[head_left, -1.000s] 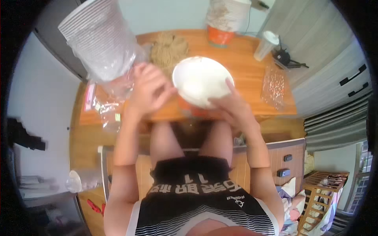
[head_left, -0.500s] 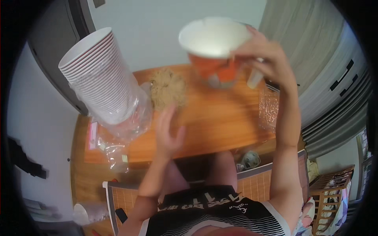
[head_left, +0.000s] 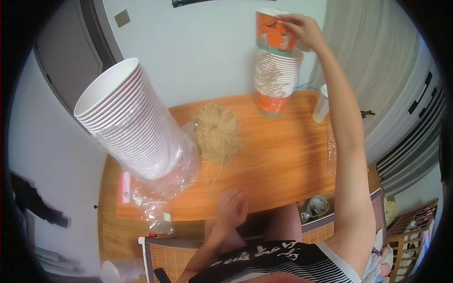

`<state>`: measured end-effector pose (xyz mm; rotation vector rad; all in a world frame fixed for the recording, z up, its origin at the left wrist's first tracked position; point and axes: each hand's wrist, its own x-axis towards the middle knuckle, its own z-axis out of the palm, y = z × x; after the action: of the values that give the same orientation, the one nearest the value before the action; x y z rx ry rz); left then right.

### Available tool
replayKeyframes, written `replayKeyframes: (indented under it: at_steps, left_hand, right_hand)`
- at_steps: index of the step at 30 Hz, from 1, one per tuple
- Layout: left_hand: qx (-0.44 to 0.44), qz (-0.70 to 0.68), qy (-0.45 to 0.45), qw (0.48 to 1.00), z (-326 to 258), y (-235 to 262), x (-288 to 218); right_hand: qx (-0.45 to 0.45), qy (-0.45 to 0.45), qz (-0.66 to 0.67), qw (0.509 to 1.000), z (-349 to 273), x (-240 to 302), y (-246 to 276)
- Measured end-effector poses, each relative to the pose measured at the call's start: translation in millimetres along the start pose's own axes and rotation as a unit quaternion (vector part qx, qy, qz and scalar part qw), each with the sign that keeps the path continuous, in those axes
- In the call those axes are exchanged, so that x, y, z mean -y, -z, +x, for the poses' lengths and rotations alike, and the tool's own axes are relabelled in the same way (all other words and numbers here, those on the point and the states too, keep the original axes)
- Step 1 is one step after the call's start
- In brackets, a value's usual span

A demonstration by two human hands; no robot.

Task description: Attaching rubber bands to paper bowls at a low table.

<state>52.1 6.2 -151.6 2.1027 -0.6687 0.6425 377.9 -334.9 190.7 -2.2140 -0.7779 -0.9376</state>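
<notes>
My right hand (head_left: 304, 30) grips the rim of an orange paper bucket (head_left: 273, 35) with a green base and printed pictures. The bucket's base is at the mouth of a stack of nested paper buckets (head_left: 277, 75) at the back of the table; whether it is inside the top one is hard to tell. String lies over that stack's white rims. My left hand (head_left: 232, 207), blurred, is low at the table's front edge, its fingers too smeared to read. Beyond it lies a bundle of tan string (head_left: 217, 129), strands trailing toward me.
A tall stack of white buckets (head_left: 137, 125) in clear plastic leans at the left. At the right are a cup with yellowish contents (head_left: 322, 106) and a clear, spotted flat item (head_left: 331, 151). A pink-edged box (head_left: 126, 186) lies at the left edge of the wooden table (head_left: 278, 165).
My right hand has carried the orange bucket up and away to the back stack, which now shows. My left hand has drawn back toward me from the string. The view has shifted too.
</notes>
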Motion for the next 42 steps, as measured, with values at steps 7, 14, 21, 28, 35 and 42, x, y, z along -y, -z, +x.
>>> replayKeyframes:
  at_steps: [7,14,21,28,35,42]
  left_hand:
    - [0.018,0.016,-0.048,0.999,0,2,-1]
    - [-0.004,0.043,-0.054,0.998,0,0,-5]
    - [0.05,0.024,-0.061,0.997,4,3,-13]
    - [-0.317,0.256,-0.145,0.902,122,204,-23]
    - [0.031,0.268,0.096,0.958,236,333,-50]
    - [0.028,0.317,0.102,0.943,254,326,-55]
  right_hand:
    - [0.042,-0.051,-0.028,0.997,-27,-1,-6]
    - [0.091,-0.017,-0.072,0.993,-73,-4,-54]
    - [-0.036,0.122,-0.284,0.95,-101,-7,-52]
    - [-0.222,-0.064,-0.05,0.972,-278,50,-161]
    - [-0.107,-0.115,0.056,0.986,-322,61,-182]
    - [-0.111,-0.204,0.106,0.967,-344,16,-189]
